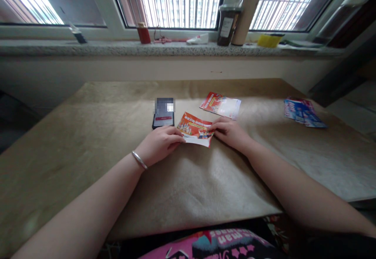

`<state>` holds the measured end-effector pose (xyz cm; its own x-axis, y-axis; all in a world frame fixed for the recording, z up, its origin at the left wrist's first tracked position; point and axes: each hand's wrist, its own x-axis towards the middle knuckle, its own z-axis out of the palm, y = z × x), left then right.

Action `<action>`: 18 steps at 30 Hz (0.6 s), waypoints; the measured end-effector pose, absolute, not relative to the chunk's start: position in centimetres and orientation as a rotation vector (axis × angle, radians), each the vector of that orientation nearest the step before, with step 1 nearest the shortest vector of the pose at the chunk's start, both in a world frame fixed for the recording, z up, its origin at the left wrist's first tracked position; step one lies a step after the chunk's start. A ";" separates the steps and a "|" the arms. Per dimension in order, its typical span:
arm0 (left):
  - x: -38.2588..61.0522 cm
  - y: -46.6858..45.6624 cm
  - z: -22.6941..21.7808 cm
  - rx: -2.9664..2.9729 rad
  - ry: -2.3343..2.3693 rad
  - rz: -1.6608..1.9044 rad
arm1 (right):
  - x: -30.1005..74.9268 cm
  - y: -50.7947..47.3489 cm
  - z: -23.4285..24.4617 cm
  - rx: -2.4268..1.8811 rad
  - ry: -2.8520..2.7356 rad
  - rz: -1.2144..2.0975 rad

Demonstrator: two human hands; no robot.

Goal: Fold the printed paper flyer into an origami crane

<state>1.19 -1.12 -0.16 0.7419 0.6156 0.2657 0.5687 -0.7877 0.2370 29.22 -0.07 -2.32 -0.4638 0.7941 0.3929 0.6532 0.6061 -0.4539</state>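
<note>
An orange printed leaflet (195, 129) with a white lower edge is held between my two hands, just above or on the table; I cannot tell which. My left hand (161, 143), with a silver bangle at its wrist, pinches the leaflet's lower left corner. At the right edge, my right hand (230, 133) grips it between thumb and fingers. A dark phone (163, 119) with a lit, partly blurred screen lies just beyond my left hand. Behind my right hand rests a small stack of similar red and white leaflets (221, 105).
Blue and pink leaflets (304, 113) lie fanned at the right of the tan-covered table (88, 141). On the granite windowsill (117, 49) stand a red container (143, 34), a dark lidded jar (227, 26), a cardboard tube (243, 16) and a yellow item (269, 40).
</note>
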 end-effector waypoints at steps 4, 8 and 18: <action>1.2 -1.2 0.1 2.842 0.905 0.418 | 29.5 0.1 -2.5 -1.150 -2.299 0.334; 1.1 -1.3 0.4 2.821 0.916 0.316 | 29.7 0.0 -2.4 -1.148 -2.329 0.329; 0.6 -1.2 0.8 2.753 1.094 0.251 | 30.4 0.0 -2.2 -1.160 -2.370 0.317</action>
